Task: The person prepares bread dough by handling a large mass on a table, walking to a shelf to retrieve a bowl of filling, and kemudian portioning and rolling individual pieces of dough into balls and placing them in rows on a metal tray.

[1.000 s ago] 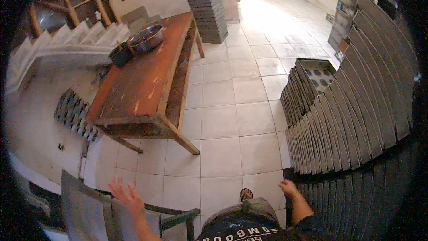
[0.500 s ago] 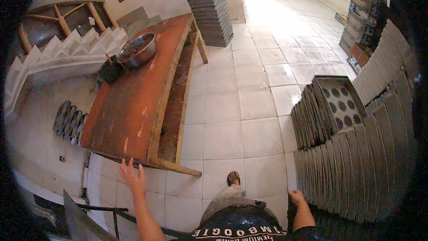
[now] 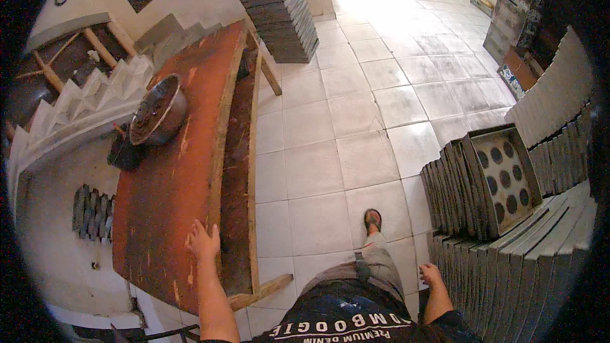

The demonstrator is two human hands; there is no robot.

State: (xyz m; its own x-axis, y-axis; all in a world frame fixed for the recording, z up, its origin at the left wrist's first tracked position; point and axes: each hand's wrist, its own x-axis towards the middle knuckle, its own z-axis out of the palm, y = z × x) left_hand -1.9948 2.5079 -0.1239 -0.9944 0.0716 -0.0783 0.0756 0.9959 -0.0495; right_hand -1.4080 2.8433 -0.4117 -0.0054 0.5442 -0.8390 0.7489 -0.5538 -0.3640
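My left hand (image 3: 203,241) is open, its fingers apart, over the long edge of the red-brown wooden table (image 3: 171,216). Whether the fingertips touch the tabletop, I cannot tell. Low at my right side hangs my right hand (image 3: 431,274), fingers loosely bent and holding nothing that I can see. It is nearest to a long row of grey metal trays (image 3: 483,279) standing on edge. On that row leans a tray with round dark spots (image 3: 505,174), its face turned toward the table.
A metal bowl (image 3: 175,121) with dark contents and a black container (image 3: 124,155) sit at the table's left edge. A tall dark stack (image 3: 273,9) rises beyond the table. Pale floor tiles (image 3: 318,165) run between table and trays. My sandalled foot (image 3: 373,219) is ahead.
I have stepped forward, and the table and bowl have come nearer. My left hand has gone from the table's near corner to over its long edge. My right hand still hangs by the trays.
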